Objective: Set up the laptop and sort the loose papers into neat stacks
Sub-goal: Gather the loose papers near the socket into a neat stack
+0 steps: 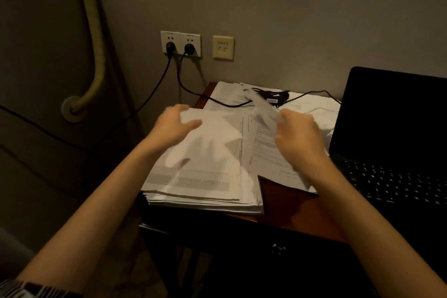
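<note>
Papers: a blurred sheet [262, 110] is being pinched at its near end by the right hand [298, 134], fingers curled round it; the sheet is slanting up and away over the desk, its print smeared and unreadable. The left hand [173, 126] is hovering over the far left corner of the stack [205, 176], fingers curved and thumb out; whether it is touching or gripping the top page cannot be told, since the hand is blurred.

Stack: lying at the desk's near left corner, edges roughly squared, its top page bearing a grey table near the front, its text too faint to read. Hand shadows are falling across it.

Loose sheets [268, 155]: lying just right of the stack, partly under the right hand and wrist. More papers [314, 104] are spreading along the back of the desk by the wall.

Laptop [391, 133]: standing open at the right, screen dark, cut off by the frame edge; its keys are barely showing.

Cables [217, 100]: running from two plugs in the wall sockets [180, 43] across the far papers; a dark bundle [272, 95] is lying there, its form unclear.

Desk [285, 210]: reddish wood, its underside lost in shadow.
</note>
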